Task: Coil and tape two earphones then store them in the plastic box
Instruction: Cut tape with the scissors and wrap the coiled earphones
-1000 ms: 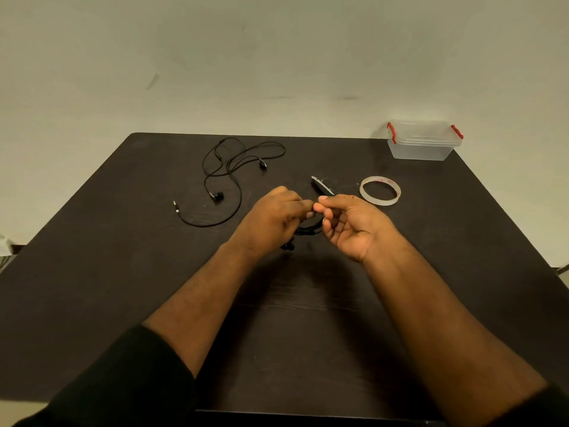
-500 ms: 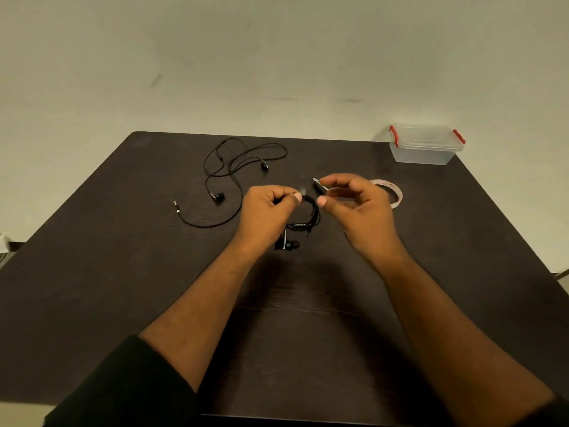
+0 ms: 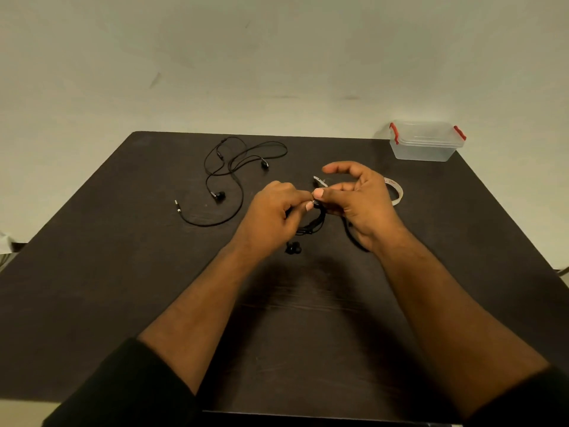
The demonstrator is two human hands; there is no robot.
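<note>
A dark table fills most of the view, its far edge running straight against a pale wall and its left and right edges slanting outward toward the viewer. Wide bare surface lies on the near half of the table around the forearms, and along the left side.

The plastic box, clear with red latches and its lid on, sits at the far right corner, right at the table's back edge and close to the right edge.

The left hand and right hand meet above the middle of the table. Between them hangs the coiled earphone, a black loop of cord with its earbuds dangling just under the left hand. The left hand's fingers are curled around the coil, thumb and fingertip pinching its top. The right hand pinches the same spot with its thumb and a finger, the index finger raised and loosely bent; a loop of cord shows under its palm.

The loose earphone lies uncoiled on the far left part of the table, well clear of both hands, its plug end pointing toward the left edge.

The tape roll lies flat behind the right hand, partly hidden by it. A small light-tipped object lies just beyond the fingertips; what it is cannot be told.
</note>
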